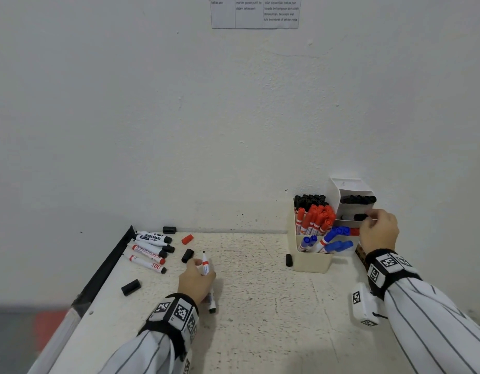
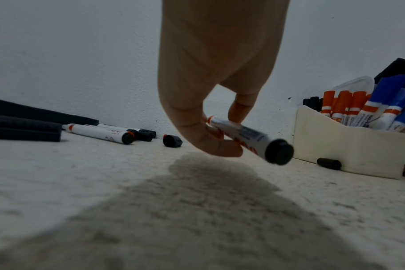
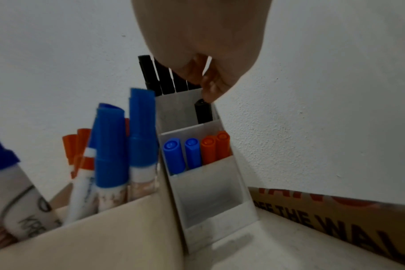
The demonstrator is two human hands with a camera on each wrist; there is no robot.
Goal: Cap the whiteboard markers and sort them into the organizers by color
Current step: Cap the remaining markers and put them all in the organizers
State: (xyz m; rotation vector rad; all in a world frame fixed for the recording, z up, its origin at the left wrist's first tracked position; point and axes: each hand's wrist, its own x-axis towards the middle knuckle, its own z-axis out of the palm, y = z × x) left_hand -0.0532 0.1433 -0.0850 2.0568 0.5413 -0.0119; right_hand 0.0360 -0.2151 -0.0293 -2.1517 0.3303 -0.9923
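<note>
At the far left of the table, uncapped markers are seen lying in a loose row beside a black rail, with loose black caps and one red cap scattered near them. Further right, an uncapped marker with a black tip and black end is gripped by the curled fingers of the left hand, just above the table. Another black cap is found against the cream organizer, in which black, red and blue markers are stood. At the right, a black-capped marker in the middle tier of the white organizer is met by the fingertips of the right hand; whether it is pinched cannot be told.
</note>
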